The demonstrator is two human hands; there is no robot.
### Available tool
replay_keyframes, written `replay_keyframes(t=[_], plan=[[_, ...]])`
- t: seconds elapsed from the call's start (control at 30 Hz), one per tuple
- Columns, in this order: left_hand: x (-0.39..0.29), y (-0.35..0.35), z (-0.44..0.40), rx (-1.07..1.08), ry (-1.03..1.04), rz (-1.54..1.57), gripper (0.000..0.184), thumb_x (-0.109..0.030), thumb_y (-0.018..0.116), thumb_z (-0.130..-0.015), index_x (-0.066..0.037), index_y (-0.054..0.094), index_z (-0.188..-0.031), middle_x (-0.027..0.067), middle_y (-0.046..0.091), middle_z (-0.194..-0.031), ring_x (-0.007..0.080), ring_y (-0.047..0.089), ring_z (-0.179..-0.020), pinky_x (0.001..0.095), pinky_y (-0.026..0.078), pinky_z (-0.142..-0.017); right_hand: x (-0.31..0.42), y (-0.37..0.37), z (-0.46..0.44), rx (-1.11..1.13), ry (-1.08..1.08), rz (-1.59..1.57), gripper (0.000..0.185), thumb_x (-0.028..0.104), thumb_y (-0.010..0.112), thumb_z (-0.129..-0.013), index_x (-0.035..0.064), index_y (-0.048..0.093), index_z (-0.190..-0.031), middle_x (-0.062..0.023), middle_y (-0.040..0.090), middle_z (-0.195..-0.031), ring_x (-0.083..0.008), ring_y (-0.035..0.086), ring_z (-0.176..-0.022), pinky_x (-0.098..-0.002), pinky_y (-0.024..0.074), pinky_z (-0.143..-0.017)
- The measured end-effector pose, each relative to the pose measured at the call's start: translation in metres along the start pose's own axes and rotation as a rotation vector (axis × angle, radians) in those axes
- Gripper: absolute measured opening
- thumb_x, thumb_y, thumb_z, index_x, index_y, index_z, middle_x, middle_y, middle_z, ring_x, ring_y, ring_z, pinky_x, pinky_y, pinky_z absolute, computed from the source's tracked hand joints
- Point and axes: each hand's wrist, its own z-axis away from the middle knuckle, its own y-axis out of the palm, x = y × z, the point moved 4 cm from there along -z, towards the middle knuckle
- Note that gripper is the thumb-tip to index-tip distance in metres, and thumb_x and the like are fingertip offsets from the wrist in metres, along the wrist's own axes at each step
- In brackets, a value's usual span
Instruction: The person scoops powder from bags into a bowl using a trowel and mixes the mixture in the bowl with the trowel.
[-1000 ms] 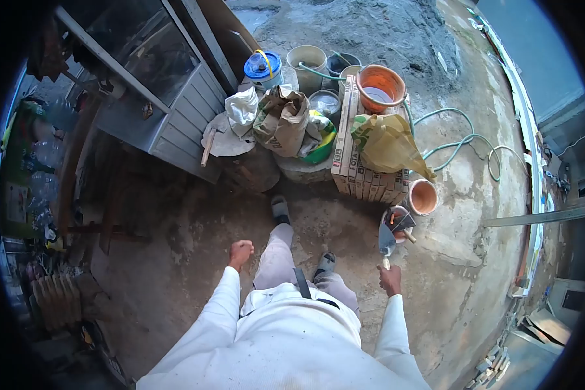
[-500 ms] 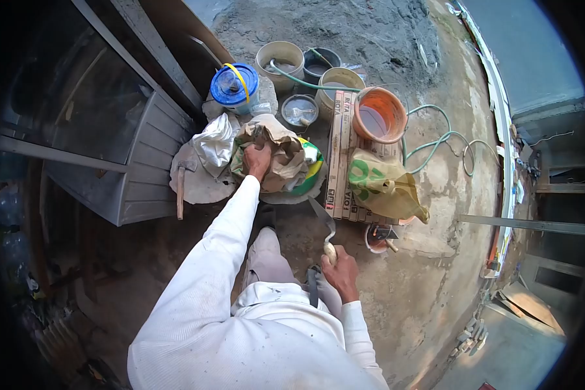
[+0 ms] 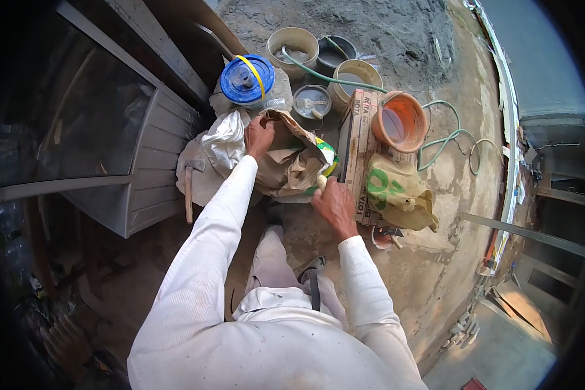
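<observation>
My left hand (image 3: 259, 138) is closed on the upper left edge of a crumpled brown paper bag (image 3: 286, 159), which gapes open toward me. In my right hand (image 3: 337, 207) is a trowel, gripped by its pale handle (image 3: 322, 182) at the bag's lower right side. The trowel's blade does not show; it seems to be in or behind the bag's folds. A white plastic sack (image 3: 225, 140) lies against the bag's left side, and a green and yellow bag (image 3: 328, 158) peeks out on the right.
A hammer (image 3: 189, 188) lies left. Behind stand a blue-lidded bucket (image 3: 247, 79), a small pail with a brush (image 3: 312, 102) and several buckets. On the right, stacked tile boxes (image 3: 357, 136) hold an orange bucket (image 3: 400, 121) and a green-printed bag (image 3: 396, 192). A hose (image 3: 445, 140) trails across the floor.
My right hand has moved up and forward with the trowel, from beside my leg to the bag. My left hand has shifted to the bag's upper edge, and its mouth is wider.
</observation>
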Motion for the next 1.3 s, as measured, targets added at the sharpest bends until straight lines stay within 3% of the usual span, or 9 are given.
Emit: replay_keyframes(t=[0.03,0.17,0.27,0.37,0.47,0.67,0.7,0.93,1.3], plan=[[-0.002,-0.007,-0.004,0.133,-0.079,-0.061,0.046,-0.032,0.075,-0.092,0.000,0.072,-0.124,0.0229,0.076,-0.120,0.0411,0.071,-0.114,0.0465,0.053,-0.104,-0.001,-0.003,-0.007,-0.011,0.022,0.013,0.029,0.019,0.067,-0.088,-0.0061,0.065,-0.102,-0.0320,0.074,-0.097,-0.0485,0.074,-0.093,-0.0576,0.0583,-0.086],[0.003,0.007,0.025,0.085,0.074,0.058,0.081,-0.047,0.084,-0.085,0.005,0.056,-0.141,0.0245,0.058,-0.150,0.0403,0.055,-0.140,0.0494,0.043,-0.117,0.001,0.000,-0.006,-0.034,0.043,0.044,0.028,0.018,0.066,-0.088,-0.0055,0.066,-0.102,-0.0322,0.074,-0.097,-0.0487,0.074,-0.092,-0.0576,0.0584,-0.084],[0.008,0.034,0.069,-0.030,0.209,-0.117,0.087,-0.049,0.085,-0.084,0.006,0.053,-0.144,0.0238,0.055,-0.151,0.0390,0.055,-0.139,0.0533,0.042,-0.116,0.008,0.005,0.000,-0.035,0.076,0.048,0.028,0.019,0.066,-0.088,-0.0055,0.066,-0.103,-0.0318,0.074,-0.096,-0.0484,0.074,-0.092,-0.0576,0.0582,-0.084],[-0.017,0.027,0.095,0.147,0.047,-0.316,0.078,-0.048,0.083,-0.084,0.002,0.061,-0.139,0.0222,0.063,-0.143,0.0385,0.060,-0.132,0.0549,0.043,-0.110,0.006,0.003,0.000,-0.023,0.080,0.052,0.028,0.020,0.066,-0.088,-0.0049,0.065,-0.101,-0.0310,0.074,-0.095,-0.0481,0.074,-0.092,-0.0576,0.0580,-0.084],[-0.003,0.038,0.079,0.226,0.197,-0.295,0.054,-0.042,0.077,-0.085,-0.001,0.073,-0.119,0.0208,0.074,-0.121,0.0386,0.068,-0.115,0.0531,0.044,-0.104,0.011,-0.010,0.005,-0.021,0.093,0.093,0.027,0.020,0.066,-0.088,-0.0037,0.065,-0.102,-0.0295,0.074,-0.095,-0.0477,0.074,-0.092,-0.0574,0.0579,-0.083],[0.006,-0.004,0.077,0.054,0.247,-0.228,0.026,-0.029,0.068,-0.086,-0.005,0.078,-0.090,0.0188,0.077,-0.096,0.0408,0.073,-0.090,0.0542,0.050,-0.090,0.006,-0.014,0.015,-0.042,0.056,0.104,0.026,0.020,0.066,-0.088,-0.0012,0.066,-0.103,-0.0273,0.075,-0.095,-0.0457,0.074,-0.090,-0.0565,0.0581,-0.082],[0.001,-0.025,0.087,-0.001,0.237,-0.171,0.025,-0.028,0.068,-0.088,-0.005,0.078,-0.088,0.0186,0.078,-0.096,0.0417,0.073,-0.090,0.0538,0.053,-0.082,0.009,-0.018,0.019,-0.024,0.056,0.114,0.026,0.020,0.067,-0.087,-0.0010,0.067,-0.102,-0.0272,0.075,-0.095,-0.0451,0.075,-0.090,-0.0561,0.0583,-0.082],[0.024,-0.108,0.148,-0.261,-0.121,0.007,0.032,-0.030,0.069,-0.091,0.000,0.077,-0.085,0.0191,0.076,-0.090,0.0434,0.071,-0.082,0.0499,0.053,-0.076,0.035,-0.012,0.019,0.005,-0.076,0.226,0.026,0.021,0.072,-0.083,0.0009,0.067,-0.099,-0.0235,0.074,-0.093,-0.0423,0.074,-0.089,-0.0535,0.0578,-0.079],[0.066,-0.153,0.214,-0.507,-0.202,0.172,0.035,-0.022,0.071,-0.096,0.008,0.067,-0.078,0.0204,0.070,-0.079,0.0348,0.064,-0.066,0.0453,0.048,-0.065,0.079,-0.021,0.025,0.075,-0.472,0.575,0.006,0.010,0.074,-0.081,0.0097,0.079,-0.080,-0.0118,0.076,-0.079,-0.0279,0.078,-0.079,-0.0404,0.0594,-0.065]])
